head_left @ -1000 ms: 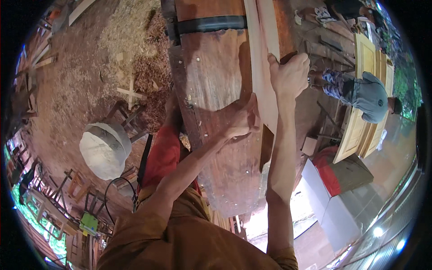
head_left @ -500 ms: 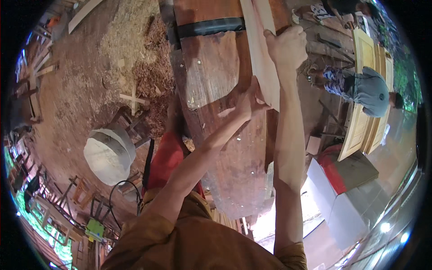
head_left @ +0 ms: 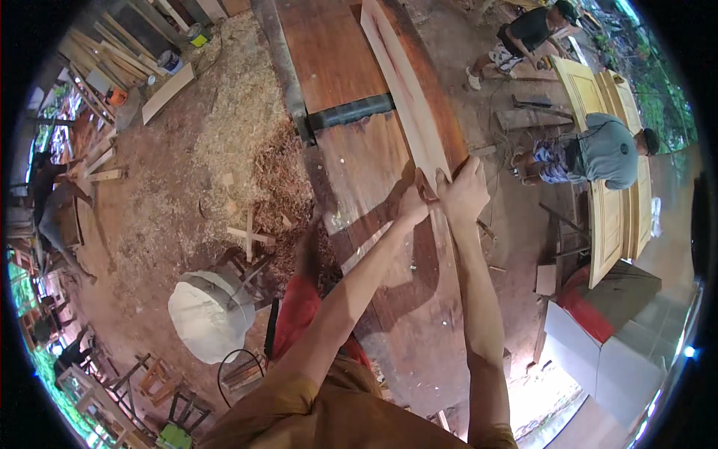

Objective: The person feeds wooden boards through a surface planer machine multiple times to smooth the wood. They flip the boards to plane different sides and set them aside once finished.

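A long pale board (head_left: 407,90) with a reddish streak lies lengthwise on a brown wooden machine bed (head_left: 329,60). It crosses the right end of a dark cylinder (head_left: 350,112) set across the bed. My left hand (head_left: 413,205) is closed on the near end of the board, at its left corner. Close beside it, my right hand (head_left: 464,192) wraps the same end from the right, its thumb on top. The fingers under the board are hidden. Both arms reach forward, nearly straight.
Wood shavings (head_left: 280,157) cover the floor left of the bed, with a small wooden cross (head_left: 250,236) and a white sack (head_left: 212,318). At right, two people (head_left: 609,153) (head_left: 529,37) stand by yellowish panelled doors (head_left: 591,135). Another person (head_left: 52,202) is at far left.
The board has slid forward over the dark cylinder. My right hand has shifted back along the board to its near end, beside my left. The view now takes in more of the far side.
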